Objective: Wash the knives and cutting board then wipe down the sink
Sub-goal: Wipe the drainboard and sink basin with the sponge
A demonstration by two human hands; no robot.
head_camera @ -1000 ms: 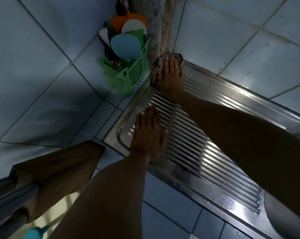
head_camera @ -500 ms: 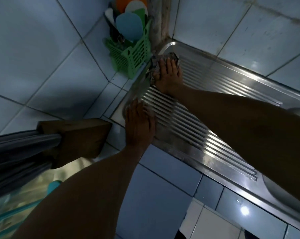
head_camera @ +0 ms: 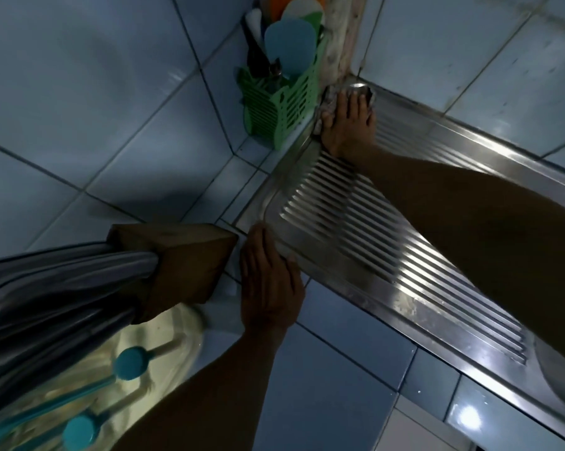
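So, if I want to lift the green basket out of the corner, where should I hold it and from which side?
Probably best by the upper rim of the green basket, coming from above and from the front, open side. It stands upright against the tiled wall and beside the sink edge, so the back is blocked. The utensils sticking up leave mainly the front rim free for the fingers.

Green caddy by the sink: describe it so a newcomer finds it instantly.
Start at the steel drainboard and follow it to the far tiled corner, where the right hand presses a cloth. Just left of that hand, on the tiles, stands the green caddy. It is the only slotted green plastic basket, with blue, white and orange utensil heads sticking out of its top.
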